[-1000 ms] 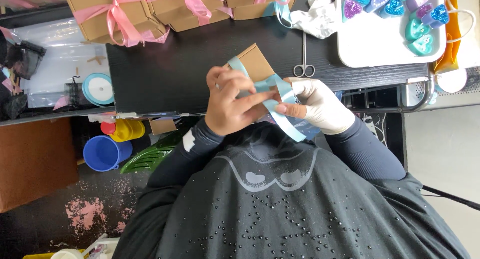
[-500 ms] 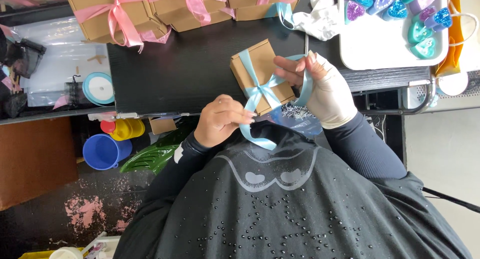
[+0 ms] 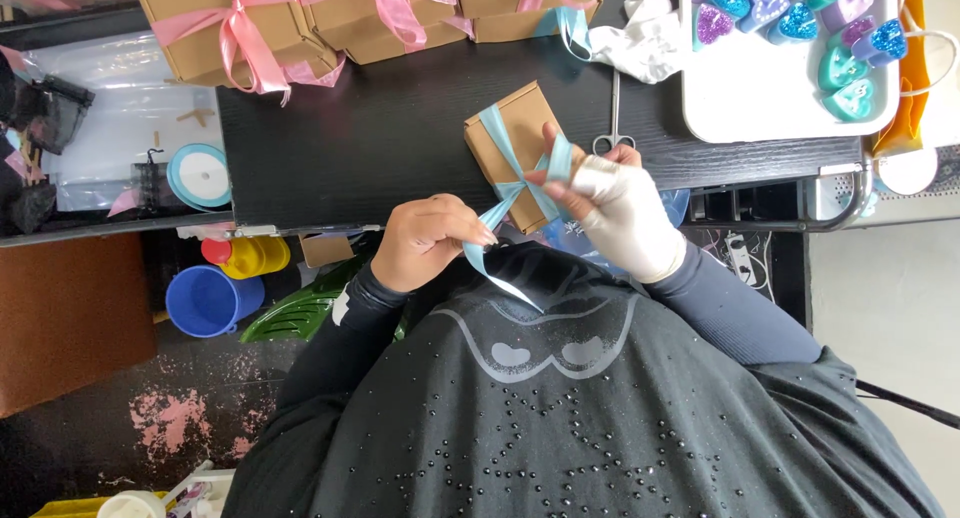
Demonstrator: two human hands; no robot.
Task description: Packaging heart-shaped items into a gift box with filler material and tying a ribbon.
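A black table (image 3: 400, 138) bears a brown box (image 3: 512, 150) near its front edge, wrapped in blue ribbon (image 3: 512, 183). The gloved right hand (image 3: 615, 213) pinches a ribbon loop beside the box; the bare left hand (image 3: 430, 240) grips the ribbon's tail.

box (image 3: 515, 148) on table (image 3: 380, 148), scissors (image 3: 612, 128) right

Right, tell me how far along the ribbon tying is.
Done: three brown cardboard boxes with pink ribbon bows sit at the back of the black table. In hand: the left hand and right hand pull light blue ribbon crossed over a small brown box. Left: its bow isn't formed.
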